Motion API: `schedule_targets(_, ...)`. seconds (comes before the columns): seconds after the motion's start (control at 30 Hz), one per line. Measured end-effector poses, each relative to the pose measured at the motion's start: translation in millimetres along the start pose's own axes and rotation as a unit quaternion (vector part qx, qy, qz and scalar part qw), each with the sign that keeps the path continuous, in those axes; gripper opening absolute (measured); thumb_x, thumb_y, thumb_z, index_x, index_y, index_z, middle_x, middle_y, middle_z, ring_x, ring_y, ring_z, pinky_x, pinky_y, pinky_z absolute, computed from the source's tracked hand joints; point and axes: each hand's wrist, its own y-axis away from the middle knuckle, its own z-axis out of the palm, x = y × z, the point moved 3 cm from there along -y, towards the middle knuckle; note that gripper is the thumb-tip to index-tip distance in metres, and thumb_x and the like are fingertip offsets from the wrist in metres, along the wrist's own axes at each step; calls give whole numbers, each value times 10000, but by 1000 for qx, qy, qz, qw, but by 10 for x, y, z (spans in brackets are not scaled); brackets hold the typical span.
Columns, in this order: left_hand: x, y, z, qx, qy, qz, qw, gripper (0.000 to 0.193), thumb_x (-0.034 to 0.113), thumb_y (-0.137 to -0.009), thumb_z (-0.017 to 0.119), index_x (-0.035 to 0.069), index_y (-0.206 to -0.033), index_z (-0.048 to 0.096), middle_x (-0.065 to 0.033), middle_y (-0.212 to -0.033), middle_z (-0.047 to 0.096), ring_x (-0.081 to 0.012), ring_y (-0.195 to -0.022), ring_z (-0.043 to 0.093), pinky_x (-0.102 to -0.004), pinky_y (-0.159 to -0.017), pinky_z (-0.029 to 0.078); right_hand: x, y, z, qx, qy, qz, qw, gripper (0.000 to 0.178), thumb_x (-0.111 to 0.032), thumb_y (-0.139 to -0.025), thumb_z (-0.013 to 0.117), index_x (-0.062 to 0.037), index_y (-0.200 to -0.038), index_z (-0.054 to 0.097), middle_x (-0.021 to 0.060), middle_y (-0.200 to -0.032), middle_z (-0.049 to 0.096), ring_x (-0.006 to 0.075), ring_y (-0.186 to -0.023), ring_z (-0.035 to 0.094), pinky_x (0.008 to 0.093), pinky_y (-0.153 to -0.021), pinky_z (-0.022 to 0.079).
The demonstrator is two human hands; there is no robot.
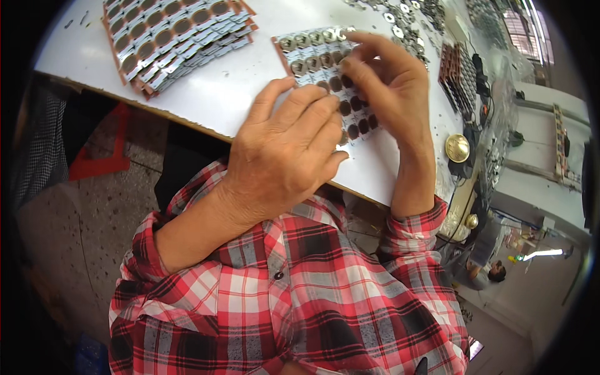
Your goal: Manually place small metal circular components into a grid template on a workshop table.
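A flat panel of small circuit boards (pixel 357 102), set with rows of dark round discs, lies on the white table before me. Shiny metal pieces (pixel 302 40) sit on its far rows, while the nearer rows show bare dark discs. My left hand (pixel 284 140) rests palm down across the panel's near left part, fingers spread and covering some of it. Over the far right part is my right hand (pixel 394 84). Its index fingertip reaches a shiny piece at the far row, and its thumb stays apart, lower down, over the discs.
A stack of similar panels (pixel 181 37) stands at the far left, by the table edge. Loose metal parts (pixel 400 25) are strewn at the far right. Farther right are another panel stack (pixel 458 78) and a round gold-coloured object (pixel 457 148). A person (pixel 478 272) is in the background.
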Motion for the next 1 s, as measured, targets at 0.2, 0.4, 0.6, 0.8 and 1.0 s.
schedule_targets(0.2, 8, -13, 15, 12, -10, 6, 1000, 433, 209, -701, 827, -5, -1059, 713, -114, -1154, 699, -298, -1117, 647, -504, -1023, 488, 219, 88, -976, 91, 234, 42, 967, 229, -27, -903, 716, -32, -1126, 767, -12, -943, 739, 44, -742, 596, 221, -668, 481)
schedule_targets(0.4, 0, -7, 10, 11, -15, 5, 1000, 437, 216, -702, 828, 0, -1066, 720, -118, -1153, 705, -299, -1121, 651, -503, -1012, 496, 474, 36, -1102, 60, 216, 115, 968, 212, -50, -951, 675, -38, -1137, 777, 11, -976, 741, 81, -785, 628, 238, -703, 510)
schedule_targets(0.6, -2, 4, 39, 11, -19, 8, 1000, 456, 229, -694, 832, 5, -1076, 724, -113, -1151, 708, -296, -1125, 652, -502, -1015, 500, 196, 46, -858, 107, -48, 56, 992, 241, -75, -986, 678, 13, -1201, 740, 42, -935, 724, 100, -742, 642, 244, -674, 531)
schedule_targets(0.8, -1, 0, 30, 11, -15, 6, 1000, 463, 236, -694, 833, 8, -1083, 728, -111, -1150, 710, -289, -1127, 654, -499, -1017, 500, 145, 13, -760, 122, -86, 38, 988, 218, -109, -962, 743, 22, -1136, 738, 41, -866, 692, 80, -660, 602, 228, -534, 486)
schedule_targets(1.0, -8, 12, 45, 15, -27, 8, 999, 461, 241, -697, 831, 11, -1084, 729, -112, -1153, 711, -286, -1129, 654, -497, -1018, 499, 240, -6, -869, 166, -43, 87, 981, 178, -164, -941, 790, 1, -965, 731, -6, -734, 617, 43, -564, 496, 215, -477, 416)
